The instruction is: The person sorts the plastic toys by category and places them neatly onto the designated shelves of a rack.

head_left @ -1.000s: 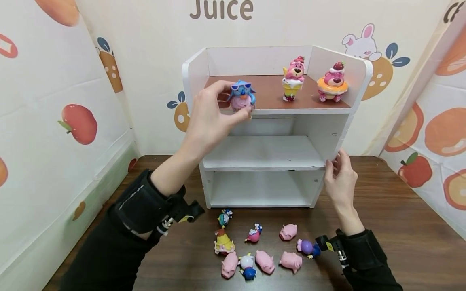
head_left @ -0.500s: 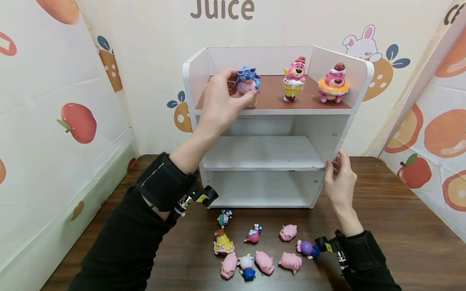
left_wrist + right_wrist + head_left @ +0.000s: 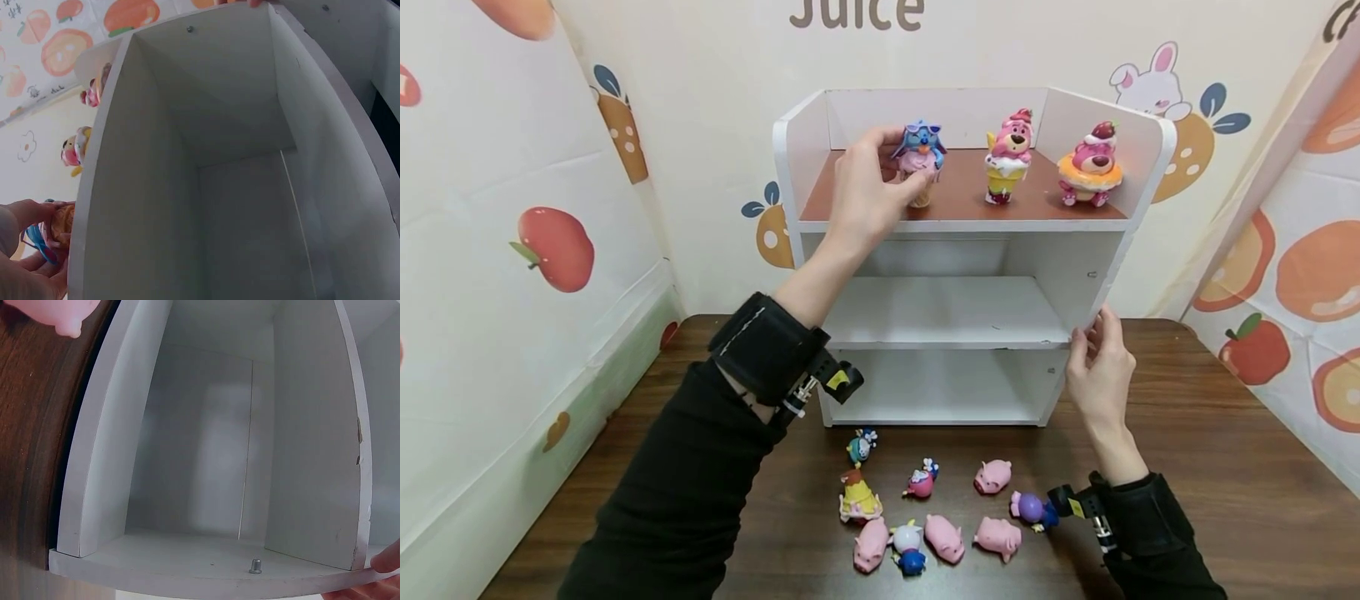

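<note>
The left hand (image 3: 867, 190) pinches the blue figure (image 3: 921, 157), the right (image 3: 1101, 379) grips the shelf (image 3: 955, 310); released tilted, the narrow-footed figure could topple.

Dark brown wood-grain table (image 3: 775, 500) bearing a white three-level shelf unit (image 3: 947, 310) and scattered toy figurines.
The shelf unit stands toward the table's back; on its reddish-brown top board (image 3: 962, 187), upright, are a pink bear figurine in a yellow ice-cream cone (image 3: 1005, 171) and a pink bear figurine in an orange ring (image 3: 1090, 173). On the table in front lie four pink pig figurines (image 3: 870, 546), a white-and-blue figurine (image 3: 909, 550) between two of them, a yellow-skirted figurine (image 3: 860, 500), a small teal-and-blue figurine (image 3: 861, 448) nearest the shelf unit, a small red-pink figurine with blue parts (image 3: 921, 481), and a round purple-and-blue figurine (image 3: 1031, 508) at the right.
</note>
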`<state>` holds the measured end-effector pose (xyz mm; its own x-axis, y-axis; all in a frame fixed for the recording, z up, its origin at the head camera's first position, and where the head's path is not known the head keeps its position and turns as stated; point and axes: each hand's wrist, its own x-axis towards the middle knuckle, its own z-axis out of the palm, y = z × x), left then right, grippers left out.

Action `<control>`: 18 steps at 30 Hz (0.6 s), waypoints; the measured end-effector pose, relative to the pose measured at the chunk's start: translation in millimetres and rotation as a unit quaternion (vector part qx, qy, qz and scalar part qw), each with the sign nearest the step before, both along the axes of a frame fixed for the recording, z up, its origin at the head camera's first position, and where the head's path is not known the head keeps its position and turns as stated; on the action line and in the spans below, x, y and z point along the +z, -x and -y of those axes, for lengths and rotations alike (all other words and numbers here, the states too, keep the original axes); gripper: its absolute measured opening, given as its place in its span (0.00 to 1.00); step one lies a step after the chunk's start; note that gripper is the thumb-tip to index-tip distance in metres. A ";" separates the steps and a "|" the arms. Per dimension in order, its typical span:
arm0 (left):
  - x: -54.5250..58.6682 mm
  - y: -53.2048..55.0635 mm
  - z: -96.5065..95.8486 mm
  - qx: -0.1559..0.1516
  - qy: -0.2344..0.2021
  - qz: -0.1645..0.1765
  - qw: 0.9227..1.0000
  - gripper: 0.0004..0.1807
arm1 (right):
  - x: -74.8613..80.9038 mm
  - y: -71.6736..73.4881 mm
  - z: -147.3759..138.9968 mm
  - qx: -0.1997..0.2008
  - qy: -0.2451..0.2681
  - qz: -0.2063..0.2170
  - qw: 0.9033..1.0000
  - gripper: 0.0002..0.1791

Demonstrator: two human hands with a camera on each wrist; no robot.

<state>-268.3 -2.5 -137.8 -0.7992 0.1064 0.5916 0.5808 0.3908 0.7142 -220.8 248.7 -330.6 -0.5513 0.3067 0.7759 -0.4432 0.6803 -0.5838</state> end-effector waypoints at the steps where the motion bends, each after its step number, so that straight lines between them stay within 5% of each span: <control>1: 0.1 1.2 -1.0 -0.001 -0.001 0.000 1.000 0.25 | 0.2 0.0 0.1 0.000 0.000 -0.001 1.000 0.21; 18: 1.9 18.1 -5.9 -0.010 0.010 0.040 0.999 0.27 | -0.5 -0.6 1.5 -0.003 -0.004 -0.001 1.000 0.23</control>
